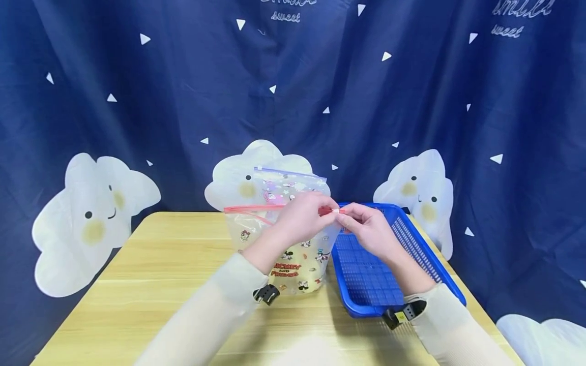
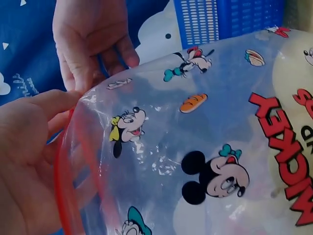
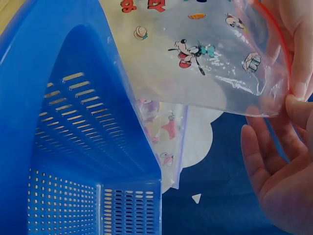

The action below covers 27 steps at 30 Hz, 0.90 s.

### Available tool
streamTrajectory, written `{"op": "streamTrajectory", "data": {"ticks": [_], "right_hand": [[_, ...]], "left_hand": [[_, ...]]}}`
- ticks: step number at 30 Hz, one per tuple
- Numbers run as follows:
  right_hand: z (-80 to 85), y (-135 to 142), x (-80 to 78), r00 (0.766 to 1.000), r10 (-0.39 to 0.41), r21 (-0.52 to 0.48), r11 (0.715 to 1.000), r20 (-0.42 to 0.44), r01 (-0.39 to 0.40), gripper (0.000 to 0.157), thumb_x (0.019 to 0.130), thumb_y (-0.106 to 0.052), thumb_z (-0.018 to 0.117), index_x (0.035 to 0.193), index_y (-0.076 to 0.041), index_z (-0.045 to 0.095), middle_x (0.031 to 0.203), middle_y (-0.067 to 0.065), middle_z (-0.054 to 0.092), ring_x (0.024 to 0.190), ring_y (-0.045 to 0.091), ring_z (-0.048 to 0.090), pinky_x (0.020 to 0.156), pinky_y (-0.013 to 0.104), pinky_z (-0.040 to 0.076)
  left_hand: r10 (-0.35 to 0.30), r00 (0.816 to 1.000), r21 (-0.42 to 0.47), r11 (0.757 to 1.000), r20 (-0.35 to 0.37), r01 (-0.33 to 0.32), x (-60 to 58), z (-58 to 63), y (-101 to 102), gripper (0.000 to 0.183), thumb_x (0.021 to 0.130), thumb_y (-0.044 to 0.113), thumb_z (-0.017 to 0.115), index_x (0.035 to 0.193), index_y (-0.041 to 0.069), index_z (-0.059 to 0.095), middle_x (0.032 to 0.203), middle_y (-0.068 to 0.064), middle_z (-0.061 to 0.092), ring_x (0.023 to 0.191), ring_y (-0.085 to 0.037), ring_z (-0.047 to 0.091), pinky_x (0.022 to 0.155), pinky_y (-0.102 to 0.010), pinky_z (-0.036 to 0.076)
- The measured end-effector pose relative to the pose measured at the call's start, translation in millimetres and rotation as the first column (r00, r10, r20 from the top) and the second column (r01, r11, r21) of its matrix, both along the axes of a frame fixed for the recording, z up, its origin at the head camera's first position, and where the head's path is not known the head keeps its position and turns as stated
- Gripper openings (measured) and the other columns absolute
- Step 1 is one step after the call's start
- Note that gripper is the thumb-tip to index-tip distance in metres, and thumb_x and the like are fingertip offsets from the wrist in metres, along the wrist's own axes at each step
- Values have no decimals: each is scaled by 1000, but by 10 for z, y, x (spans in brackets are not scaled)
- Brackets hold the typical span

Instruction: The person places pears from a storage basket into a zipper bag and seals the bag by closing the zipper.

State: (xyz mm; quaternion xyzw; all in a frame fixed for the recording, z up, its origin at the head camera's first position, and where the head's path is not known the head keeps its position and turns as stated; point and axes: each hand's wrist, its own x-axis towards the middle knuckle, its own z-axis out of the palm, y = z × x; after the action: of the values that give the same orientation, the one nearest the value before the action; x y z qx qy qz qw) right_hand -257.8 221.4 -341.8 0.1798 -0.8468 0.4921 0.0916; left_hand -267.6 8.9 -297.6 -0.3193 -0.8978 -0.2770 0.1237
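A clear zip bag (image 1: 284, 254) with cartoon characters and a red zip edge stands upright on the table, something pale yellow showing through its lower part. At the right end of the red edge, my left hand (image 1: 304, 216) pinches the bag's corner between thumb and fingers. My right hand (image 1: 368, 226) pinches the same corner from the other side, its fingertips close to the left ones. In the left wrist view, the two red strips (image 2: 63, 181) run apart from each other beside the left hand. A small whitish piece (image 1: 338, 211) shows between the fingertips.
Behind the red-edged bag stands a second clear bag (image 1: 293, 178) with a purple zip and pink prints. A blue plastic basket (image 1: 366, 274) with slotted sides lies to the right, under my right forearm. The wooden table (image 1: 151, 284) ends at a dark blue curtain (image 1: 183, 101).
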Motion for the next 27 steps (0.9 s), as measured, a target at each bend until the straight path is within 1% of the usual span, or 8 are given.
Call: {"op": "streamTrajectory", "data": {"ticks": [2,4,8,12,15,19,23,27], "right_hand": [[17,-12,4,1000,-15,9,1000,2,15,18,109,-26,71,115,-13,81,107,8,80,97,25,72,89,41,66],[36,-24,10,1000,-29,18,999,0,29,18,109,-28,71,112,-13,81,107,8,80,98,26,71,89,43,64],[47,-18,18,997,-65,26,998,29,64,20,109,-30,71,107,-12,80,103,14,76,95,29,65,84,40,58],[30,7,21,993,-96,31,995,72,94,22,109,-32,70,106,-11,78,102,16,73,95,30,62,82,37,53],[22,1,17,992,-100,37,995,78,97,23,109,-32,71,105,-11,77,101,16,72,95,29,62,81,36,52],[25,-8,12,994,-92,39,995,63,90,24,109,-33,71,105,-10,77,98,18,69,92,28,61,77,33,50],[17,-4,-1,995,-89,31,996,44,87,22,110,-29,70,106,-9,77,99,15,73,92,26,63,78,31,54],[8,-4,-10,995,-91,28,996,37,90,20,110,-25,69,107,-7,77,103,13,76,93,26,66,81,28,57]], "left_hand": [[9,1000,-3,1000,-4,-9,2,11,-2,19,108,29,71,112,16,84,106,1,81,97,-16,73,89,-34,61],[14,1000,-2,1000,6,-14,0,26,-41,17,107,29,72,108,17,84,103,2,81,95,-15,73,86,-32,60],[7,996,26,1000,89,-9,-20,51,-250,11,102,23,74,102,17,83,99,2,80,91,-15,70,84,-33,59],[17,987,48,999,159,-25,-34,21,-627,8,100,22,74,101,18,81,101,3,79,96,-15,71,92,-37,61],[30,986,67,997,166,-42,-11,-16,-972,8,100,22,75,100,17,81,102,1,79,99,-18,72,95,-42,62],[55,985,106,992,164,-73,35,-38,-1396,7,98,19,76,100,15,82,99,-1,78,98,-21,72,96,-46,61],[103,982,100,988,156,-120,51,-57,-1740,7,100,19,77,100,16,83,97,1,79,97,-19,70,93,-44,59],[159,976,97,980,149,-174,72,-64,-2017,7,101,22,80,102,17,85,96,2,80,95,-18,72,88,-39,57]]}}
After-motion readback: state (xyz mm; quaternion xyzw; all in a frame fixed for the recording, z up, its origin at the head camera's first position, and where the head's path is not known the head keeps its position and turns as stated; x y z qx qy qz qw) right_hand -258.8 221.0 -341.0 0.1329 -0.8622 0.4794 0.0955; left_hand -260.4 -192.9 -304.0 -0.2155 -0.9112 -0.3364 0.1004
